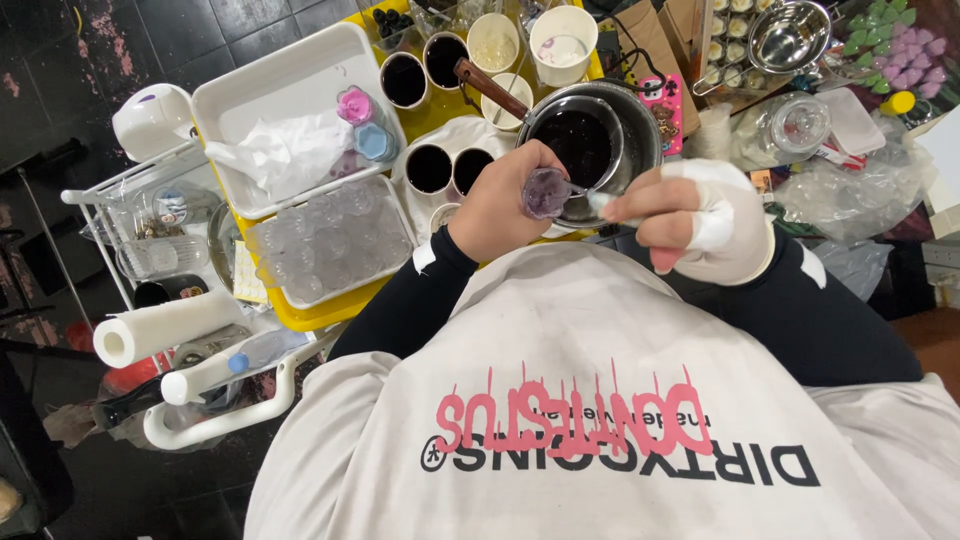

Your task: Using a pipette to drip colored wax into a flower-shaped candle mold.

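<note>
Right now the small purple cup [546,192] sits in my left hand [500,205], just in front of my chest and just this side of the metal pot [640,135]. My left fingers are curled tight around it, and its open top faces up. My right hand [700,220], in a white glove, is just beside the cup, on its right. Those fingers pinch a thin spoon [590,195]. The spoon lies flat and points left, and its tip touches the cup's rim. So the cup is closest to both hands. The pot holds dark liquid. Dark-filled cups [448,168] stand to the left on the yellow tray [330,310].
</note>
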